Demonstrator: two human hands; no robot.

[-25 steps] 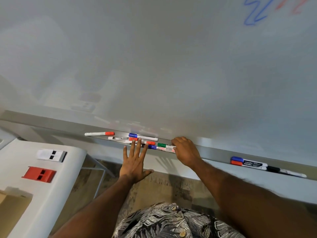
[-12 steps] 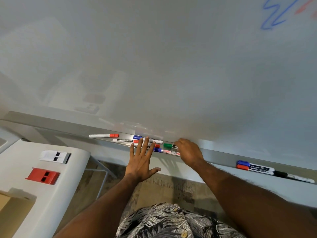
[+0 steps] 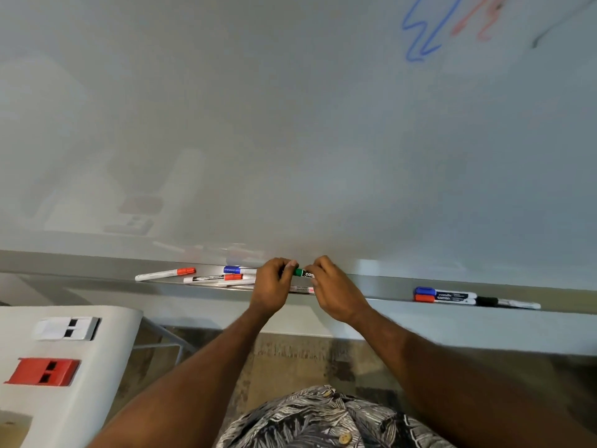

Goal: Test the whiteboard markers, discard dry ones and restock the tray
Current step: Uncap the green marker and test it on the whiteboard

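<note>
Gripping a green marker (image 3: 298,272) in both hands, just above the marker tray (image 3: 371,286) and close to the whiteboard (image 3: 290,124), at 12 o'clock from the chest. Pinching its 9 o'clock end with the curled fingers of the left hand (image 3: 271,286); wrapping its 3 o'clock end in the right hand (image 3: 329,291). Held with the long axis from 9 to 3 o'clock, parallel to the tray, with only a short green stretch showing between the grips. Equally near to both hands, so probably set for uncapping: calls for a straight pull apart along that axis. Cannot tell which end carries the cap.

Reads "cam" in white on the marker's dark label, with the rest hidden under the right hand. Reads "camlin" on the blue-capped marker (image 3: 442,293) and the red-capped marker (image 3: 442,300), side by side in the tray at 3 o'clock. Too blurred to read on the loose marker (image 3: 302,289) beneath the hands. No words in the blue scribble (image 3: 426,27) or red scribble (image 3: 478,17) at 1 o'clock.
</note>
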